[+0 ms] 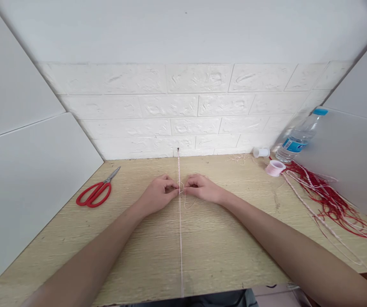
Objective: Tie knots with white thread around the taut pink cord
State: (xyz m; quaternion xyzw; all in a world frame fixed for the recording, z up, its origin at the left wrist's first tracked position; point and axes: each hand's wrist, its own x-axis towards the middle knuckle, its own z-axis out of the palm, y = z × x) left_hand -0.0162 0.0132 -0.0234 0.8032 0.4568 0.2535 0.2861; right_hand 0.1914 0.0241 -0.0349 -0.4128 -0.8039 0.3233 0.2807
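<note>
A pale pink cord [180,238] runs taut from a small dark peg at the foot of the wall down to the table's front edge. Its far part is a thicker braided stretch [179,166]. My left hand [161,192] is closed in a pinch on the thin thread at the cord's left side, just below the braid. Across from it, my right hand [200,187] pinches the same thin thread [188,207], which makes a small loose loop to the right of the cord. Both hands rest close to the tabletop, a short gap apart.
Red-handled scissors [95,192] lie at left. On the right are a pink thread spool [275,168], a white spool [261,152], a water bottle [298,138] and a tangle of red cords [333,200]. White panels [36,179] flank the table [132,251].
</note>
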